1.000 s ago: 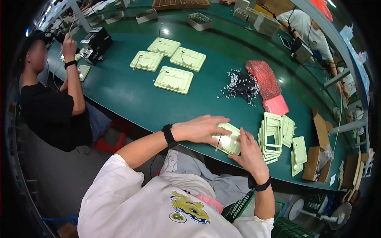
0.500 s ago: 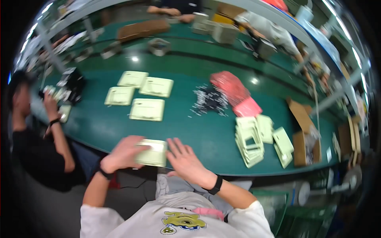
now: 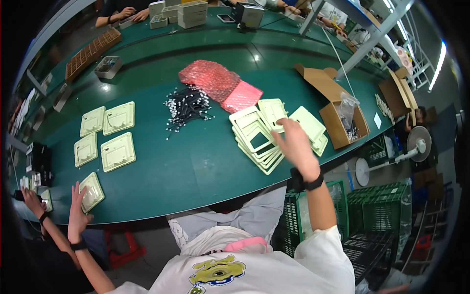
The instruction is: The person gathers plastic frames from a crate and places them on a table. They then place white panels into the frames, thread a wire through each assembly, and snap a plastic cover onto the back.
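Observation:
At the table's near left edge, my left hand (image 3: 77,215) has its fingers stretched upward beside a pale yellow-green plastic panel (image 3: 93,192), touching its left side. My right hand (image 3: 297,149) reaches over the right-hand pile with its fingers apart and nothing visible held in them. Beneath and left of it lies a stack of pale square frames (image 3: 249,134), each with an opening. A pale panel (image 3: 272,112) lies just beyond its fingertips, and another pale panel (image 3: 307,122) lies to their right. Several similar panels (image 3: 118,148) with short dark cables sit at the left.
Short black cables with white ends (image 3: 188,109) lie heaped beside pink bubble wrap (image 3: 210,78). An open cardboard box (image 3: 338,130) stands at the right. A co-worker's hand (image 3: 32,202) is at the far left. Green crates (image 3: 374,201) and a fan (image 3: 419,143) are below right.
The panel between my hands has shifted left along the near edge, with my left hand beside it. My right hand has moved right to the pile. The view has swung right.

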Motion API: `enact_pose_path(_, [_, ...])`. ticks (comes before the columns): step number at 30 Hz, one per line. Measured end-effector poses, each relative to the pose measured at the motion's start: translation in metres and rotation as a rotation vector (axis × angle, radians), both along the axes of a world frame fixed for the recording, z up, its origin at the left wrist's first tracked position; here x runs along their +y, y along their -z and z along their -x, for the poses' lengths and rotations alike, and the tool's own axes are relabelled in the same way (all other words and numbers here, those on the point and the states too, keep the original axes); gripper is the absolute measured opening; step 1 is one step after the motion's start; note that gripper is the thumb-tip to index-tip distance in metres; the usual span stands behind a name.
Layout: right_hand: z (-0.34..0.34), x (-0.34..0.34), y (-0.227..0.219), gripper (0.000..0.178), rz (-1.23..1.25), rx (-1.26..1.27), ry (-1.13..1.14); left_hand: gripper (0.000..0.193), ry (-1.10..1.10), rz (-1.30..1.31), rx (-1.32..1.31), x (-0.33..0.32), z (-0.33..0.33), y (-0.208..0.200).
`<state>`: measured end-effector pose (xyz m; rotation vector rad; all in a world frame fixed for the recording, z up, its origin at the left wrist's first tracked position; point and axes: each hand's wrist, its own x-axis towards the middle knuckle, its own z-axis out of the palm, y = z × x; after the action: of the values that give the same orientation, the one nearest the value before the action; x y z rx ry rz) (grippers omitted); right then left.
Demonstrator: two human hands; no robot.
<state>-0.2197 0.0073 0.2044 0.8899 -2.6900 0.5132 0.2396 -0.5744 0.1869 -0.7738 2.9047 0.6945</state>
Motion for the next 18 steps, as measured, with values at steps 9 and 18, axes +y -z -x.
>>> enact_pose_path(9, [0.111, -0.011, -0.016, 0.042, -0.058, -0.3, -0.059, 0.053, 0.28, -0.054, 0.346, 0.213, 0.115, -0.095])
enact_pose_path(18, [0.128, -0.178, -0.011, 0.108, -0.257, -0.604, 0.092, 0.022, 0.583, 0.303, 0.596, 0.244, 0.486, -0.011])
